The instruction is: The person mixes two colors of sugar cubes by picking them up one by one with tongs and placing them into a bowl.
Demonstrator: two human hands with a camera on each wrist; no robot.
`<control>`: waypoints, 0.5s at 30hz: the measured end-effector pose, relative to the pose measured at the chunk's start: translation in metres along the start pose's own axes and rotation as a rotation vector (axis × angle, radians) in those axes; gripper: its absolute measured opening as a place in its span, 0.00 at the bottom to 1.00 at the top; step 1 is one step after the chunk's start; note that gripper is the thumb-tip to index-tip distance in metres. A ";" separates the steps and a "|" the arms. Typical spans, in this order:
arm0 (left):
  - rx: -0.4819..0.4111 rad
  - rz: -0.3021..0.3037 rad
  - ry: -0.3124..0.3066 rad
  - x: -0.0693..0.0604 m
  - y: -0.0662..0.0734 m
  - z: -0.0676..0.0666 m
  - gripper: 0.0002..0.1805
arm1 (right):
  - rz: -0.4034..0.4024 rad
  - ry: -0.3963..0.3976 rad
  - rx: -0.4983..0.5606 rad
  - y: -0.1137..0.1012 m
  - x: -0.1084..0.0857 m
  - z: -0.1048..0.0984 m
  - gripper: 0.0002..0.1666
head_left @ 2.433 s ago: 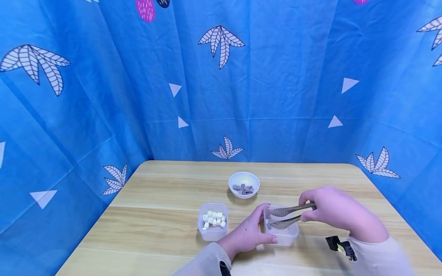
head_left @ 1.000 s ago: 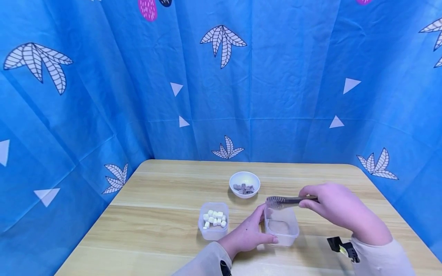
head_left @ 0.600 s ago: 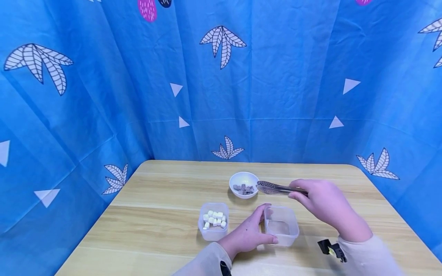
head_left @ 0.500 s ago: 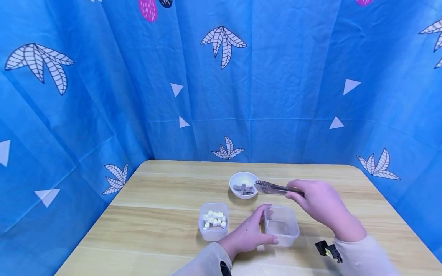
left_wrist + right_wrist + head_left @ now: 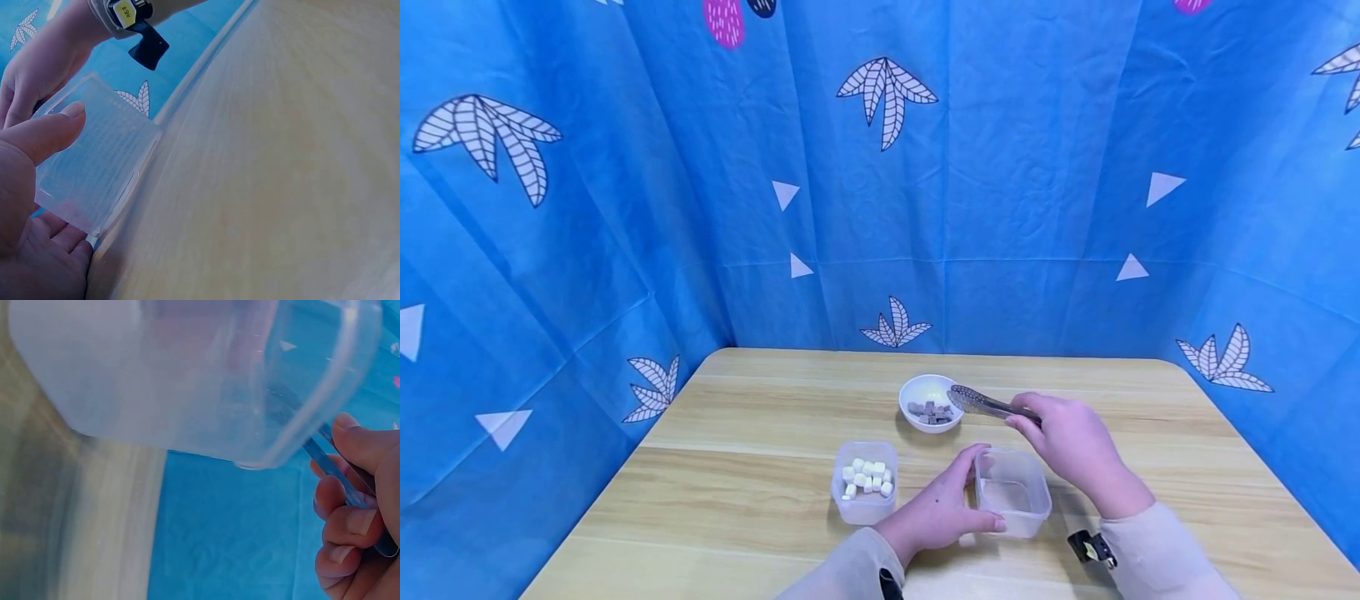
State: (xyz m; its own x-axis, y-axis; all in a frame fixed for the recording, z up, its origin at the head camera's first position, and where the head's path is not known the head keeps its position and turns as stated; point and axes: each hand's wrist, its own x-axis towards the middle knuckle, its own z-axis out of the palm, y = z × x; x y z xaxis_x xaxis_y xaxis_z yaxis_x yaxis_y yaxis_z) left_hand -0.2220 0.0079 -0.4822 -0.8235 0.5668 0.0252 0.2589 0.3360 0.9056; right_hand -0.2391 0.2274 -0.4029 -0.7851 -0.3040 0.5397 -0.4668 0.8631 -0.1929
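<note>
The left hand (image 5: pixel 942 510) holds the clear square container (image 5: pixel 1028 523) by its left side, thumb on the near wall and fingers at the far left corner. The container sits upright on the wooden counter (image 5: pixel 737 475). The right hand (image 5: pixel 1071 437) grips the tongs (image 5: pixel 996 406), which point left, their heads close together at the right rim of the white bowl (image 5: pixel 929 384); whether they touch it I cannot tell. Grayish cubes (image 5: pixel 930 411) lie in that bowl, on the far side of the counter. To the left of the left hand stands a second translucent container (image 5: pixel 865 514) with white cubes (image 5: pixel 868 477). A blue patterned curtain (image 5: pixel 1022 167) hangs behind the counter.
</note>
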 end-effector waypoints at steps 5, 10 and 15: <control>-0.009 0.004 -0.003 0.000 0.001 -0.001 0.51 | 0.028 -0.046 0.013 0.001 0.000 0.007 0.08; -0.014 0.016 -0.004 0.000 0.001 0.000 0.51 | 0.041 -0.063 0.032 0.002 -0.001 0.009 0.08; -0.002 0.028 0.004 0.000 0.000 0.000 0.52 | 0.059 -0.075 0.042 0.000 -0.001 0.006 0.09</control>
State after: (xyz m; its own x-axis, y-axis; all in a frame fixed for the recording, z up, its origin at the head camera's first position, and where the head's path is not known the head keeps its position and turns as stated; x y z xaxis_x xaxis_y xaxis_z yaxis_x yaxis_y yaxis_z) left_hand -0.2216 0.0078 -0.4819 -0.8180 0.5729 0.0517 0.2806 0.3188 0.9053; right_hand -0.2413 0.2253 -0.4083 -0.8392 -0.2836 0.4640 -0.4342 0.8632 -0.2577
